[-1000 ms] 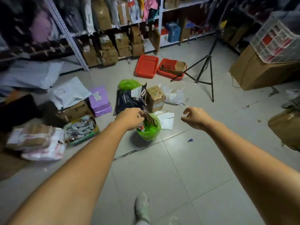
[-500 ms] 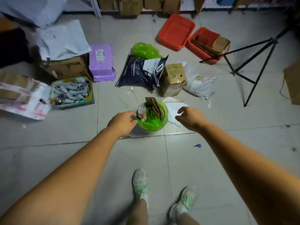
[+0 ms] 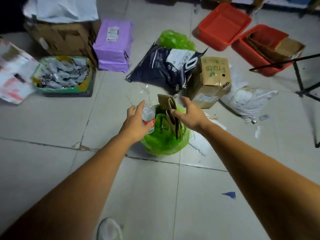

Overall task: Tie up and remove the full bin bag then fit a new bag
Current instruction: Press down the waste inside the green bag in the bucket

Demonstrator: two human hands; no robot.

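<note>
A small bin lined with a bright green bag (image 3: 164, 144) stands on the tiled floor. Folded brown cardboard (image 3: 168, 104) and a clear plastic bottle with a red label (image 3: 148, 113) stick up out of it. My left hand (image 3: 136, 121) is at the bin's left rim, fingers apart, against the bottle. My right hand (image 3: 190, 113) hovers over the right rim with fingers spread, its thumb by the cardboard. Another crumpled green bag (image 3: 174, 40) lies farther back behind a dark parcel.
Around the bin lie a dark mailer parcel (image 3: 162, 70), a "Fruits" carton (image 3: 211, 78), a white bag (image 3: 247, 101), purple packets (image 3: 114, 47), a box of packets (image 3: 64, 75), two red tubs (image 3: 223, 25) and a black tripod leg (image 3: 299, 78). My shoe (image 3: 109, 229) is below.
I have leaned closer to the bin. Both hands have moved in from beside it to its rim, the left reaching the bottle and the right the cardboard.
</note>
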